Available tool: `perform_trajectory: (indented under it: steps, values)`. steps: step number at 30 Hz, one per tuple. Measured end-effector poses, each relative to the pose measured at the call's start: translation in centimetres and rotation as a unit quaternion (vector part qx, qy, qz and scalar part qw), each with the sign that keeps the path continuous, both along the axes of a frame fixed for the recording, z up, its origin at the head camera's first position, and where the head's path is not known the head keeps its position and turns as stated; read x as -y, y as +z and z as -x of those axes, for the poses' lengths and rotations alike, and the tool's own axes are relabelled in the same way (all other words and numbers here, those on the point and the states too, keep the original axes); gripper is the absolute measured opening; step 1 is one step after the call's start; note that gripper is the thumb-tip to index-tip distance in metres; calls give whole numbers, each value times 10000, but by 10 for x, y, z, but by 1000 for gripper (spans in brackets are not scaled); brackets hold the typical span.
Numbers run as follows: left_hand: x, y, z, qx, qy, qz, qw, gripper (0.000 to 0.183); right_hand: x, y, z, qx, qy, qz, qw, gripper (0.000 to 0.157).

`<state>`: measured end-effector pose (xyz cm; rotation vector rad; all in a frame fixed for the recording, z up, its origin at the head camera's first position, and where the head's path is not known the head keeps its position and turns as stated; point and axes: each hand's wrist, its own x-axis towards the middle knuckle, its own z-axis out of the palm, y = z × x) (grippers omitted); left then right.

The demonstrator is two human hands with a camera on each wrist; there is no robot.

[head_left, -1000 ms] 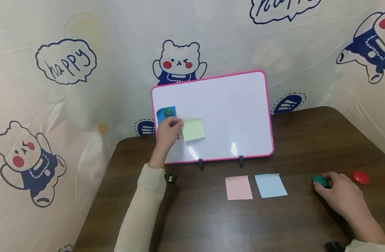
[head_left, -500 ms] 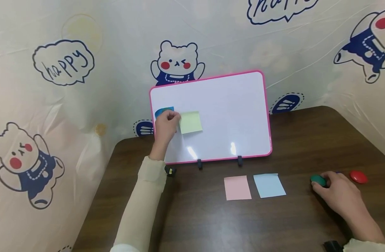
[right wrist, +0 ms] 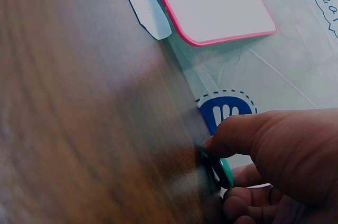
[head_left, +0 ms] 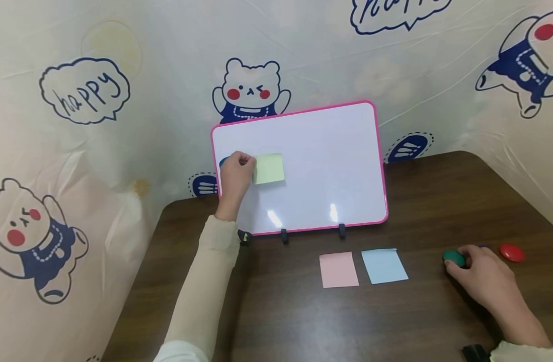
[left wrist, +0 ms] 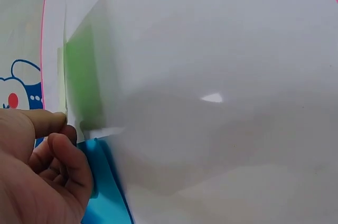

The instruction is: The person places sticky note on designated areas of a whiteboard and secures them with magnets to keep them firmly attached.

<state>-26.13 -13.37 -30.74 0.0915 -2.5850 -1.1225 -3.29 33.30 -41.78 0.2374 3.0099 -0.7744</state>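
The board is white, edged pink. There are a pale green note, a pink note, a light blue note, a bright blue note, a green disc and a red disc. The surface is brown, wood-grained; the pale backdrop has navy-outlined bears with red cheeks.

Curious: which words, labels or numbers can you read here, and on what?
"happy": left bubble on the backdrop.
"ha": top bubble, the rest cut off.
Bubble in right wrist view: cut off, unclear.
Left wrist device: anything printed is too small to read.
Board, green note, pink note, blue note: no writing visible.
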Motion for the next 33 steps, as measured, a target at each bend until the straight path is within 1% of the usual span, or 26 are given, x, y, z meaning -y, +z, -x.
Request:
perform_trajectory:
  steps: [3, 7, 10, 17, 26, 30, 33]
  values:
    - [-1, 0, 1, -53, 120, 229, 9997, 21, 1, -1, 0, -55, -4, -6, 10000, 57]
    - [-3, 0, 2, -147, 244, 373, 9989, 22, 2, -2, -1, -131, -17, -6, 9999, 55]
    - [-4, 1, 3, -182, 299, 406, 9986, 22, 2, -2, -2, -154, -27, -11, 9999, 55]
    - [-8, 5, 5, -108, 458, 389, 9981, 22, 2, -3, -2, -214, -41, 7, 9998, 54]
    - [-10, 6, 10, -106, 545, 493, 9972, 22, 3, -2, -2, -210, -64, 3, 9998, 53]
    - [-10, 4, 10, -79, 580, 700, 9958, 22, 3, -1, -2, -189, -60, -5, 9998, 53]
    - [-9, 3, 9, -134, 573, 903, 9942, 23, 3, 0, -2, -152, -48, -6, 9999, 54]
